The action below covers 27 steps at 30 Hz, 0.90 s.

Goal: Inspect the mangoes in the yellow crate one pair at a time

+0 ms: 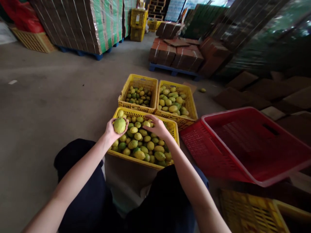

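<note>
A large green-yellow lemon (pixel 120 125) rests in my left hand (pixel 111 130), whose fingers wrap round it above the near crate's left side. My right hand (pixel 157 126) is over the middle of that yellow crate (pixel 143 162), its thumb and fingers apart. Between and just beyond those fingertips lies a pale yellow lemon (pixel 146 124); I see no grip on it. Many lemons, from green to yellow, fill the near crate, among them a yellow one (pixel 139 155) at the front.
Behind stand two more yellow crates, the left (pixel 120 99) with small lemons, the right (pixel 193 106) with larger ones. A red crate (pixel 218 142) tilts at the right. One lemon (pixel 202 90) lies on the floor. Flattened cardboard (pixel 243 81) and loaded pallets (pixel 173 68) are farther off.
</note>
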Tool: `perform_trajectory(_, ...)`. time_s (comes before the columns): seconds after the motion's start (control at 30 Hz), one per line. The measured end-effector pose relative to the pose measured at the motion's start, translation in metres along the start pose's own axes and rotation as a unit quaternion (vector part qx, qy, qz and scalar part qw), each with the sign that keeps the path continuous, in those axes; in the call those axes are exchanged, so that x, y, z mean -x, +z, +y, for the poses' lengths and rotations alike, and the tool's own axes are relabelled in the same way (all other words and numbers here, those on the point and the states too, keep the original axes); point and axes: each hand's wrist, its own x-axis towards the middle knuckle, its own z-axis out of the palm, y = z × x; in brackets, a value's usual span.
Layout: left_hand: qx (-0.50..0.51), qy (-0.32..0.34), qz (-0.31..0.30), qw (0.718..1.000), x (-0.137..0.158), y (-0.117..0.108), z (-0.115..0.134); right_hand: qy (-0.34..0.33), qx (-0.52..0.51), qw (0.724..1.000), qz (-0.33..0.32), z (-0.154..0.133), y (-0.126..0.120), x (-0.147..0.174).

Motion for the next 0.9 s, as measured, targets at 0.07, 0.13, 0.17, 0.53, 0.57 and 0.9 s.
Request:
perform_trajectory(0.07,0.049,0.025,0.007,0.998,0.001,0.0,0.008,0.13,0.092,0.986,0.037,0.027,-0.008,-0.008)
perform_trajectory(0.13,0.081,0.041,0.019,0.996,0.002,-0.001,0.015,0.203,0.136,0.969,0.035,0.053,-0.008,-0.008)
perform_trajectory(0.17,0.091,0.045,0.024,0.995,0.002,-0.001,0.018,0.225,0.148,0.963,0.029,0.065,-0.004,-0.005)
perform_trajectory(0.53,0.04,-0.006,0.064,0.997,0.002,-0.014,0.025,0.266,0.191,0.944,0.039,0.116,0.029,0.025)
perform_trajectory(0.57,0.039,-0.018,0.069,0.997,0.003,-0.012,0.025,0.258,0.188,0.947,0.047,0.111,0.028,0.02)
perform_trajectory(0.9,-0.081,-0.016,-0.092,0.992,0.019,0.001,0.021,-0.043,-0.073,0.977,0.196,-0.007,-0.008,0.004)
